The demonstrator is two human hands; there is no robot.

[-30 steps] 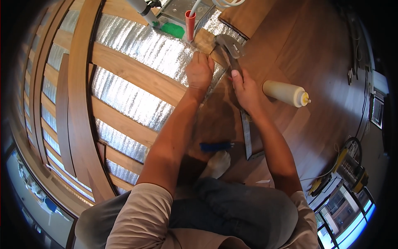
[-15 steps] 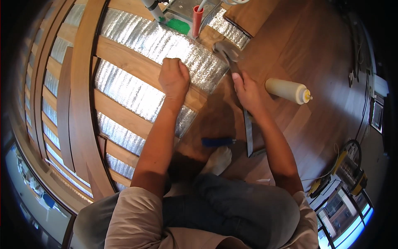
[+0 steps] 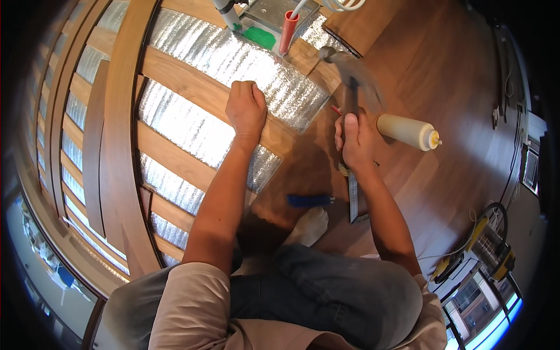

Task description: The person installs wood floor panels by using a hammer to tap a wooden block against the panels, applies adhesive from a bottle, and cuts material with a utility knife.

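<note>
**Left hand off the block, hammer up**

My left hand [image 3: 246,109] has let go of the tapping block it held a second ago and now presses, fingers curled and holding nothing, on the walnut floor plank [image 3: 192,87] over the foil underlay [image 3: 233,58]. My right hand [image 3: 356,140] has its fingers clenched round the hammer [image 3: 350,70], whose blurred head stands raised just beyond them. The plank looks ready for direct tapping.
</note>
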